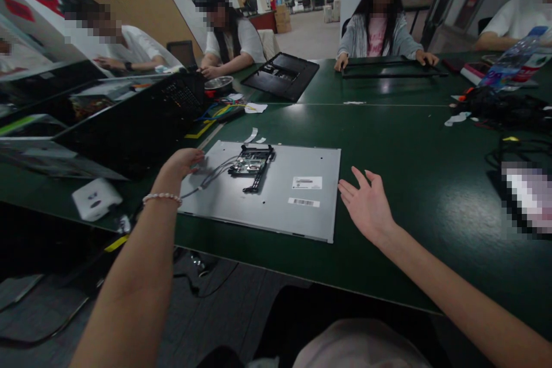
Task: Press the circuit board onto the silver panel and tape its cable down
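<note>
A silver display panel (280, 213) lies flat on the green table, its metal back facing up with two printed labels on the right. On it sit a small circuit board (250, 165) and a black plastic bracket (257, 181), with grey cables (215, 175) running off to the left. My left hand (186, 162), below which a beaded bracelet circles the wrist, is at the panel's far left edge with its fingers extended; whether it touches is unclear. Beside the right edge, my right hand (366, 205) is open, palm up and fingers spread, holding nothing.
An opened black computer case (142, 121) stands at left, near a white box-shaped device (95, 198). A black cover (282, 76) lies across the table. Opposite, a person holds a black frame (392, 75). Dark cables (509, 109) and a plastic bottle (513, 57) are at right.
</note>
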`<act>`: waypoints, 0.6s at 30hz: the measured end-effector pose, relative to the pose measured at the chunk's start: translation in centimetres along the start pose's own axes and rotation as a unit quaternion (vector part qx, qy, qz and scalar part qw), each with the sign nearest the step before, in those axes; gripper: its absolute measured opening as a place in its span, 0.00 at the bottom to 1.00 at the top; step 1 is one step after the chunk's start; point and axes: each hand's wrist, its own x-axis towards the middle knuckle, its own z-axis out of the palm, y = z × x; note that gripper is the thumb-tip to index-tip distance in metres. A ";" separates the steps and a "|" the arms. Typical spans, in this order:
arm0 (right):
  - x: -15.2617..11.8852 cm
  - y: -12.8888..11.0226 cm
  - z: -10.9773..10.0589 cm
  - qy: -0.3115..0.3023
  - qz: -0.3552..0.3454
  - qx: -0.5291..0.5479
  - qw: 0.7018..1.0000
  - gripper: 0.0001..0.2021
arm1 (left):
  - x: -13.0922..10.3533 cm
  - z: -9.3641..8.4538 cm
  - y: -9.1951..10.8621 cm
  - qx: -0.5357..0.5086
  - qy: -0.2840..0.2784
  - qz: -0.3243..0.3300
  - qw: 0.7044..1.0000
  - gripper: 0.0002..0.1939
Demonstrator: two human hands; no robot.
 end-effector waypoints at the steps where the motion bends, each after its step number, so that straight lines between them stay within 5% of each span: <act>1: -0.1 0.1 0.1 0.001 -0.001 -0.006 1.000 0.38 | 0.0 0.1 -0.1 -0.012 0.006 -0.033 0.999 0.01; 8: -0.8 -0.5 0.3 0.064 0.030 0.117 0.991 0.39 | -0.4 0.2 -0.6 -0.096 0.012 -0.126 0.987 0.02; 18: -3.7 -1.6 -3.6 0.092 0.083 0.157 0.980 0.42 | -1.8 1.2 0.0 -0.128 -0.023 -0.140 0.981 0.07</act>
